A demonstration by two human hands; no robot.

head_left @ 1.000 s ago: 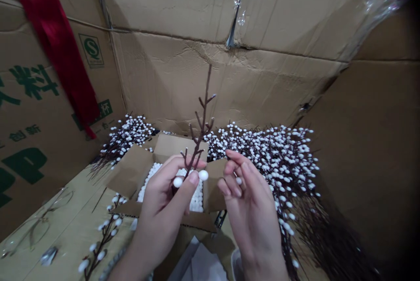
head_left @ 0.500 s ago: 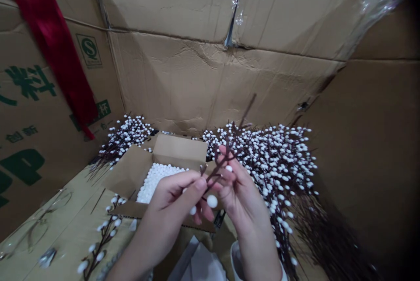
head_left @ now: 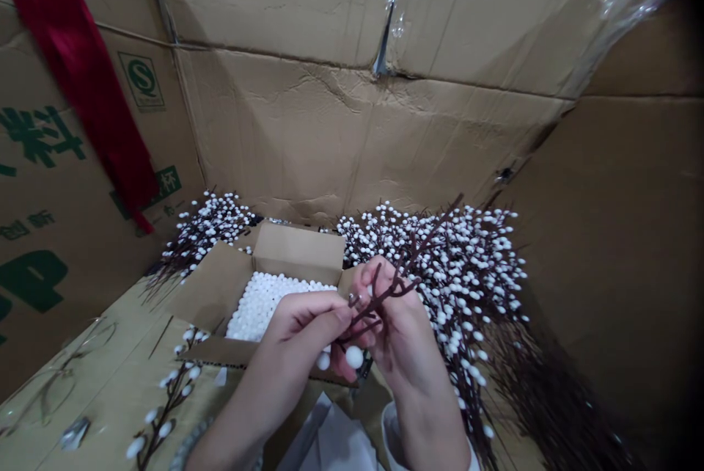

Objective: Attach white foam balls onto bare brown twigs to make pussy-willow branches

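A brown artificial berry branch (head_left: 385, 298) slants up to the right between my hands, with white balls at its lower end. My left hand (head_left: 311, 331) pinches the stem between thumb and fingers. My right hand (head_left: 399, 324) is closed behind the branch, its fingertips gathered at a short twig; whether a small ball is between them is hidden. Just beyond my left hand stands an open cardboard box (head_left: 300, 247) holding many white foam balls (head_left: 261, 302).
A heap of white-berried branches (head_left: 462, 265) lies at the right, bare brown stems (head_left: 566, 390) below it. Another bunch (head_left: 212, 225) is at the back left. One berry branch (head_left: 170, 405) lies front left. Cardboard walls (head_left: 275, 126) surround the work surface; a red ribbon (head_left: 93, 89) hangs left.
The branch has tipped further to the right. My right hand's fingers have drawn in closer to my left hand, and the white ball by them no longer shows.
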